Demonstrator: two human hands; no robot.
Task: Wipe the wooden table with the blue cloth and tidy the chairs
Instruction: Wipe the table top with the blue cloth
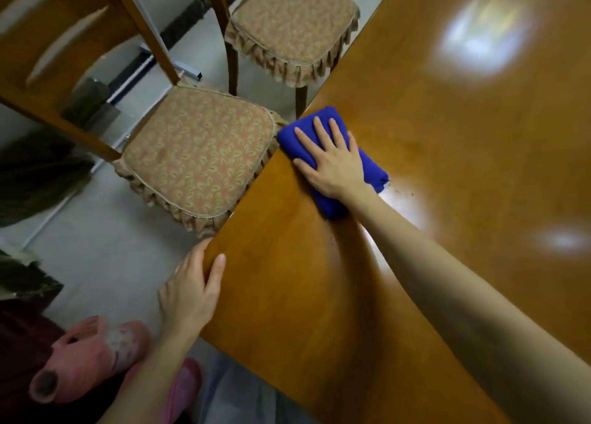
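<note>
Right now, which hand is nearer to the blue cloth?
Right. The right hand lies flat on the blue cloth, pressing it to the table. The left hand grips the table's edge, nearer the person and apart from the cloth.

I have only one view here, from the camera worn on the person's head. It looks forward and steeply down over a corner of the wooden table (447,135), quite near, with the left hand (192,292) and the right hand (332,161) entering from the bottom edge. The near chair (198,155) and the floor (105,251) fill the left side.
</note>
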